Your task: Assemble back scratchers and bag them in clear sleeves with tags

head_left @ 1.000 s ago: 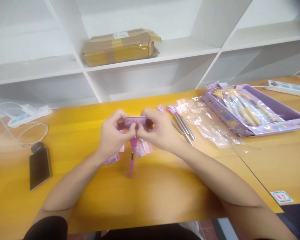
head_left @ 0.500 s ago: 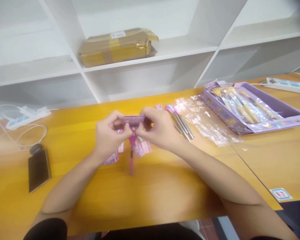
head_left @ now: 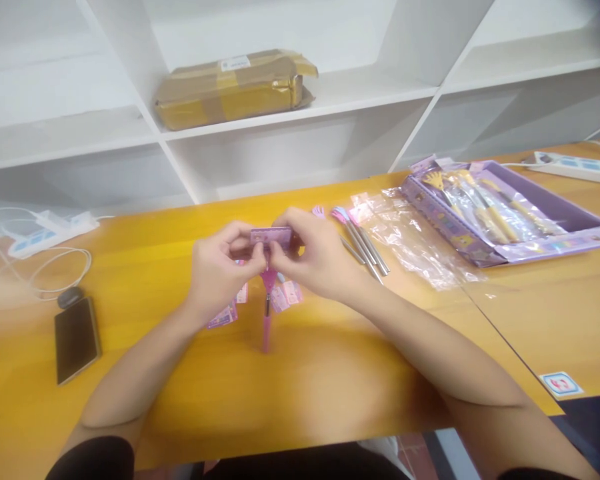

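Head view: purple card (head_left: pixel 271 236) over desk (head_left: pixel 330 373)
Left hand (head_left: pixel 220 270): pinches card
Right hand (head_left: pixel 314 259): pinches card too
Pink stick (head_left: pixel 267 333): just below

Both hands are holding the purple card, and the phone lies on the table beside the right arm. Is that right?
Not quite: the head view shows the phone beside the left arm. The left hand and right hand do hold the purple card.
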Available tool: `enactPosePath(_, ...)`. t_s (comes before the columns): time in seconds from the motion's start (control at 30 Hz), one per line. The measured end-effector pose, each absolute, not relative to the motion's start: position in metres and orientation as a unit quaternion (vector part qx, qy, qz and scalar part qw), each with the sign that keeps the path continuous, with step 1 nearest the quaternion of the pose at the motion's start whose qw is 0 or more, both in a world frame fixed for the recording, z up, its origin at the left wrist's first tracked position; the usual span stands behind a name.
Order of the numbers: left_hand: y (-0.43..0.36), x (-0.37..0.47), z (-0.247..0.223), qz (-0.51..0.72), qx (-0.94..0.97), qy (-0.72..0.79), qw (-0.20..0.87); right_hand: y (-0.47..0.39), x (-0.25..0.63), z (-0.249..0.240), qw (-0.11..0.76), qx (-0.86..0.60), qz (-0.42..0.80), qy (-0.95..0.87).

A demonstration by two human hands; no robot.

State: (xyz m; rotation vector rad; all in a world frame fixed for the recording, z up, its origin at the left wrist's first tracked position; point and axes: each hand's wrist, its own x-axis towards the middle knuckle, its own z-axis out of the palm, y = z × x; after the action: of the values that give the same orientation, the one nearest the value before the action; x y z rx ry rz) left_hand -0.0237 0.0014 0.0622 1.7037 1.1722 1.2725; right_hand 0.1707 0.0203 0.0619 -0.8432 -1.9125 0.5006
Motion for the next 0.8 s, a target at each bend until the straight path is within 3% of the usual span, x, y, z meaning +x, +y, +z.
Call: enactPosePath(0.8,0.0034,-0.0244,0.0616,0.48,0.678,0.466,0.303,0.021,0.1701,0.0586,0.469,-0.351,0.206,-0.784)
